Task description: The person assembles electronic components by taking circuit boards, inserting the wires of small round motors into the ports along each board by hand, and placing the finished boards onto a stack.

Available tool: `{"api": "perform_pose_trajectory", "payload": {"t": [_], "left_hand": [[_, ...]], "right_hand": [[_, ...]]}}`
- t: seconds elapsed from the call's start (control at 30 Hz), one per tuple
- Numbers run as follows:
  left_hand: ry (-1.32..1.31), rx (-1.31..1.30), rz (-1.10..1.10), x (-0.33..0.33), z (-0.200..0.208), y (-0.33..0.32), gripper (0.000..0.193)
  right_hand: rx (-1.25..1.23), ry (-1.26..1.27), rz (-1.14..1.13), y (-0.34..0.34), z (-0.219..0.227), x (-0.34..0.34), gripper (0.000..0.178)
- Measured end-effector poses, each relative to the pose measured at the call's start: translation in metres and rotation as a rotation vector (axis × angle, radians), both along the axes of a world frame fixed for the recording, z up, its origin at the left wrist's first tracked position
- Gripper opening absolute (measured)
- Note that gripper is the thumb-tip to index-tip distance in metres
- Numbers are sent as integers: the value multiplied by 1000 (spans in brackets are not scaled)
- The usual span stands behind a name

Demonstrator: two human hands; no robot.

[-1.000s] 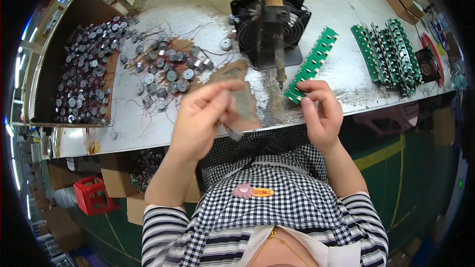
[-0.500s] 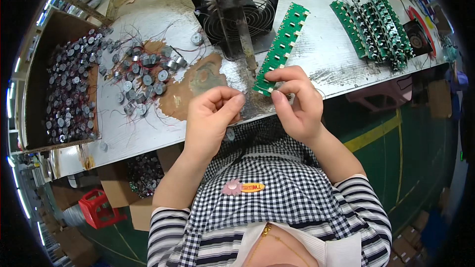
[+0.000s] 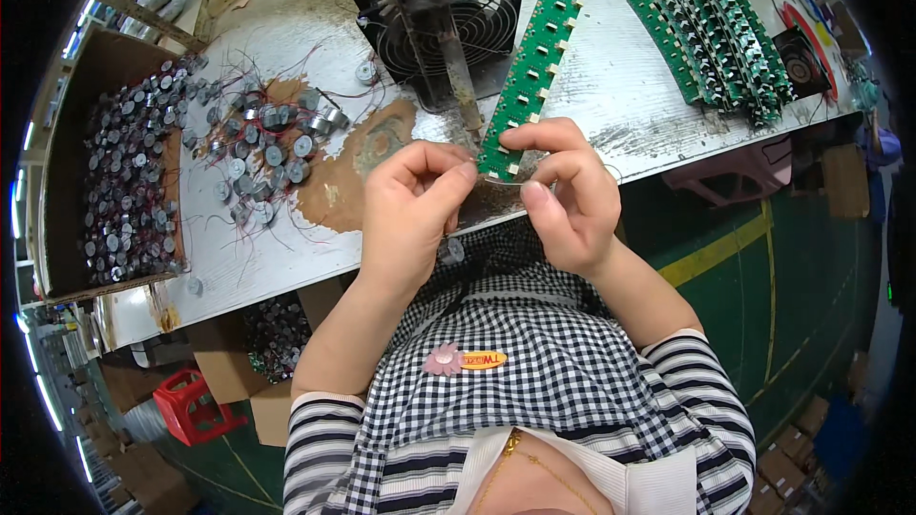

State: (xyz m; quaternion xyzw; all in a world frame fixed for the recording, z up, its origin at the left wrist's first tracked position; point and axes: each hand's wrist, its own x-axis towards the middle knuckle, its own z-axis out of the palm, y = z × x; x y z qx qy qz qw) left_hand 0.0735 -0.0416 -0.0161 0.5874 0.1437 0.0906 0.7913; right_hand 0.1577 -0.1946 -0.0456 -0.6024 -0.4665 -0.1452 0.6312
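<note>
A long green circuit board (image 3: 530, 76) with pale connectors slants away from me, its near end between my hands. My left hand (image 3: 410, 200) is closed in a pinch at the board's near left corner. Just below it hangs a small round silver motor (image 3: 451, 251); its leads appear to run up into the pinch, though the fingers hide them. My right hand (image 3: 572, 186) rests its index finger on the board's right edge. Its thumb and middle finger pinch a thin solder wire (image 3: 506, 182). Close to the board's near left side is the tip of a soldering iron (image 3: 463, 95).
A black fan (image 3: 487, 19) stands behind the iron. Loose motors with red wires (image 3: 272, 148) lie at left, beside a cardboard box (image 3: 57, 257) full of them. Stacked green boards (image 3: 730, 57) sit at right. Brown stained card (image 3: 329, 195) lies on the white table (image 3: 258, 281).
My left fingertips have come up and right to the board's near end, and the hanging motor moved with them. The solder wire shows more clearly. The whole view has shifted slightly.
</note>
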Motion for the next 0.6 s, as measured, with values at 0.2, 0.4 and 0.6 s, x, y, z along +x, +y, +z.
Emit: {"api": "perform_pose_trajectory", "payload": {"t": [0.2,0.4,0.6], "left_hand": [[-17,68,37,3,2,-3,7],[-77,155,81,8,5,-4,6],[-60,243,37,2,5,-3,6]], "right_hand": [[-20,-62,-87,6,0,1,13],[-23,-88,-117,10,6,5,14],[-24,-112,-95,5,1,-1,17]]}}
